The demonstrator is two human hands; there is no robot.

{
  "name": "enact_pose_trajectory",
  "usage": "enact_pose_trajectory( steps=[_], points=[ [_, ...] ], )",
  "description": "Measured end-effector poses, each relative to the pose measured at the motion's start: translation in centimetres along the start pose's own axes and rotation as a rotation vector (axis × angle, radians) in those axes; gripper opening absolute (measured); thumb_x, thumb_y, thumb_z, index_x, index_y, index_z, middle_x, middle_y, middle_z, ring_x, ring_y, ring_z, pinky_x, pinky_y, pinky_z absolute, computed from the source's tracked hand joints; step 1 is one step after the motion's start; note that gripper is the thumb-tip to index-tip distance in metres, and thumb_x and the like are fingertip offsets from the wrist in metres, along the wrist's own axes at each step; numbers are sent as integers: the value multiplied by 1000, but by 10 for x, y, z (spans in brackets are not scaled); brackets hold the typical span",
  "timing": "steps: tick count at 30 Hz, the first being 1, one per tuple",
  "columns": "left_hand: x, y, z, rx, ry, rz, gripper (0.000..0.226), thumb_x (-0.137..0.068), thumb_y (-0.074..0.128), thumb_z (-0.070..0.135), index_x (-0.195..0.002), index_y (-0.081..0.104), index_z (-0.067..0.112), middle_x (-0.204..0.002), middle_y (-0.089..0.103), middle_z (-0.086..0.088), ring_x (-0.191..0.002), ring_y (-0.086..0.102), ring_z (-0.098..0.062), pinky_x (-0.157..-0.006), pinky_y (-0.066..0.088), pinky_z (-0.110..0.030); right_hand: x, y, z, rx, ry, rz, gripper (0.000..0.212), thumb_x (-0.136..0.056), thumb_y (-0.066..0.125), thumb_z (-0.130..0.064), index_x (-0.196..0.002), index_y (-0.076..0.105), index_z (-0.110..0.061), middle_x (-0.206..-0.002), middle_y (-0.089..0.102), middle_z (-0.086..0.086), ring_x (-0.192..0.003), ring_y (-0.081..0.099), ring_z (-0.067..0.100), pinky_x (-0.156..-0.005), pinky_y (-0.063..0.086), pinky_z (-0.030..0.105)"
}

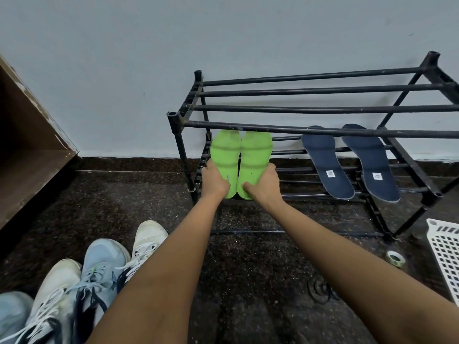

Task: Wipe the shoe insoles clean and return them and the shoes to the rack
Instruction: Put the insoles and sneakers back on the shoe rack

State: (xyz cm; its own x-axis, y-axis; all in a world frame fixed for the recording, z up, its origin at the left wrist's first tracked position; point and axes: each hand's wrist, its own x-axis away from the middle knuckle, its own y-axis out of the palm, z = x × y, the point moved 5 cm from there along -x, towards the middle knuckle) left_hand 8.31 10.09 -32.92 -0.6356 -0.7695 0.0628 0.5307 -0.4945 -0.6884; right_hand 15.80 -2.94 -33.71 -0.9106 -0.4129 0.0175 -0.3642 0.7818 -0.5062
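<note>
sneakers (99, 269) sit back-left of the grip; left hand (214, 182) and right hand (260, 186) each clasp green insoles (227, 152) on the rack (310, 131). seemingly placing; next, release, fetch sneakers.

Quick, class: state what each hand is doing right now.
Left hand: grips the left green insole.
Right hand: grips the right green insole.

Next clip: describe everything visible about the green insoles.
The green insoles are a lime pair, foam-like, with moulded cross ridges. They lie side by side, toes toward the wall, across the bars of the rack's second shelf, at its left end. The left hand grips the left one's heel; the right hand holds the right one's heel, thumb on top. Small dark print shows near the left heel.
</note>
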Motion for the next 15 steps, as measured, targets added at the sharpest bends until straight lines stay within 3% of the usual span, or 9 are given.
enact_pose_trajectory(
  steps=[15],
  points=[
    [19, -9, -4, 12, 136, 83, 55, -91, 56, 4, -142, 35, 6, -131, 45, -18, -119, 48, -34, -95, 40, -37, 8, -8, -4, 88, -16, 68, 75, -77, 76, -21, -133, 31, -1, -129, 41, 19, -119, 42, 34, -97, 38, 39]
  ],
)
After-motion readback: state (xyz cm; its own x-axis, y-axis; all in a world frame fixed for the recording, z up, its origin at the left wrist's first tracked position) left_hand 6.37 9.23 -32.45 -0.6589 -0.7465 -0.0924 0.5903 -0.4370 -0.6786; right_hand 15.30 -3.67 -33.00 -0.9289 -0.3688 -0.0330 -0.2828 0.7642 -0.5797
